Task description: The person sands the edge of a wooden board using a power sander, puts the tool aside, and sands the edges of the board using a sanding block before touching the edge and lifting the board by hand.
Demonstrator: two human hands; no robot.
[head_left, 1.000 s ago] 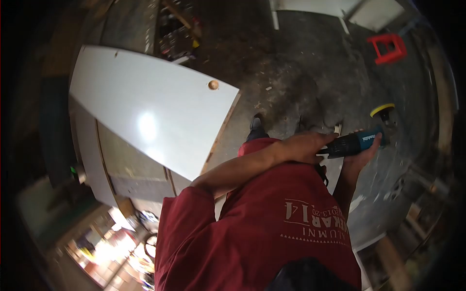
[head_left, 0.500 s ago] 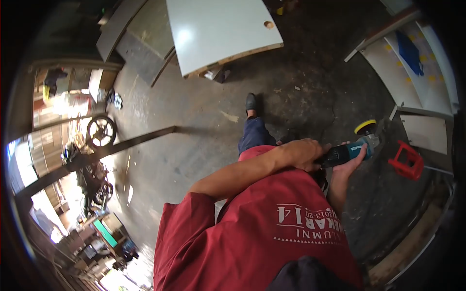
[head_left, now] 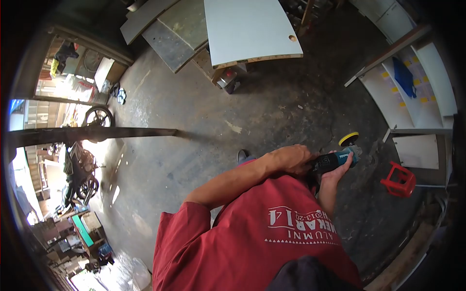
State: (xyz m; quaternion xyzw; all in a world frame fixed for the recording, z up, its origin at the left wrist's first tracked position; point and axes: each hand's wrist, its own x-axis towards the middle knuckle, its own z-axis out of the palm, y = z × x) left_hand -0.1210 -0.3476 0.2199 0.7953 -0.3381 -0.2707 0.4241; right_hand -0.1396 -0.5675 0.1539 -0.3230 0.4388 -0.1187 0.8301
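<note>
A teal and black angle grinder with a yellow round pad on its head is held in front of my waist. My right hand wraps around the teal body from below, its thumb and fingers showing near the head. My left hand reaches across my red shirt and is closed at the tool's black rear end. Its fingertips are partly hidden there. The pad points away from me, touching nothing. A shoe tip shows beyond my left forearm.
A white panel lies raised ahead, with a small red-topped object under its edge. A red stool and a white cabinet stand right. A post juts in from the left, near a motorcycle.
My view has shifted, so the white panel now sits farther right and the post lies more level. The grinder stays in both hands. My forward leg is now mostly out of sight.
</note>
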